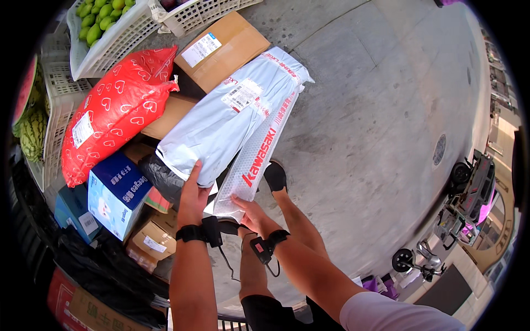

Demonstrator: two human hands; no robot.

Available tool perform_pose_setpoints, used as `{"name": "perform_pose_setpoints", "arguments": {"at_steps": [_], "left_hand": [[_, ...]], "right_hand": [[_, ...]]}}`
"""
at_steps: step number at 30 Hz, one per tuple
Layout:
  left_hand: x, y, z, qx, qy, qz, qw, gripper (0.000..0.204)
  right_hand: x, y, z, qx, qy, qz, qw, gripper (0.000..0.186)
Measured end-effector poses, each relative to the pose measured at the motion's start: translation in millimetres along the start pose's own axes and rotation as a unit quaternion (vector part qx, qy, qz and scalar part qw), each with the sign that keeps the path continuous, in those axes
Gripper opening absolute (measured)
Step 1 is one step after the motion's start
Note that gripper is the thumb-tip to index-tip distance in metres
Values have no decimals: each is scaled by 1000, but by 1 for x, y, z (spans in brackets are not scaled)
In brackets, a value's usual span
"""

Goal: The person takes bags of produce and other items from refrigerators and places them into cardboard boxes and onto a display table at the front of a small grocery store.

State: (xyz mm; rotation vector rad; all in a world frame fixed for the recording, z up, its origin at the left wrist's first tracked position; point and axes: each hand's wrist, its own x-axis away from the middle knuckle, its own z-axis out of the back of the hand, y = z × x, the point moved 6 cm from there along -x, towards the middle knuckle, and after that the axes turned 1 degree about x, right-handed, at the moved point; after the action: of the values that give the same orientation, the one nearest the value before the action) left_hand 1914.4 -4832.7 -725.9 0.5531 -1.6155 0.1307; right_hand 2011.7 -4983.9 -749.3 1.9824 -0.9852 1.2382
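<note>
Hands meet at the near end of two long parcels held over a heap of packages. The left hand (192,199) lies with its fingers spread flat against the lower end of the grey mailer bag (221,124); whether the thumb curls under the edge cannot be told. The right hand (251,214) has its fingers closed loosely on the lower end of the bubble-wrapped parcel (256,160), which lies just beside the grey bag and partly under its right edge.

Handling, as judged: the grey bag is thin plastic film, soft and probably slippery, with creases that suggest pliable contents; support from beneath near its middle would serve better than a pinch at one end. The bubble-wrapped parcel looks narrow, stiff and light; a grip around its shaft should hold.

Orientation: both parcels run lengthwise away from the person, far ends pointing up and to the right, toward the cardboard box (223,49). Their far ends rest on the heap. A red heart-printed bag (113,113) lies to the left, and a blue box (116,193) sits below it. Concrete pavement (375,110) lies to the right.
</note>
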Motion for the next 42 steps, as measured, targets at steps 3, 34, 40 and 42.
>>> {"name": "perform_pose_setpoints", "arguments": {"at_steps": [3, 34, 40, 42], "left_hand": [[40, 10, -9, 48, -9, -90, 995, 42], [722, -301, 275, -240, 485, -182, 821, 65], [744, -402, 335, -117, 487, -172, 848, 63], [728, -412, 347, -101, 479, -158, 858, 61]], "right_hand": [[63, -29, 2, 14, 12, 32, 999, 47], [493, -198, 126, 136, 133, 38, 981, 17], [487, -177, 133, 163, 134, 32, 977, 16], [461, -187, 132, 183, 151, 65, 969, 15]]}}
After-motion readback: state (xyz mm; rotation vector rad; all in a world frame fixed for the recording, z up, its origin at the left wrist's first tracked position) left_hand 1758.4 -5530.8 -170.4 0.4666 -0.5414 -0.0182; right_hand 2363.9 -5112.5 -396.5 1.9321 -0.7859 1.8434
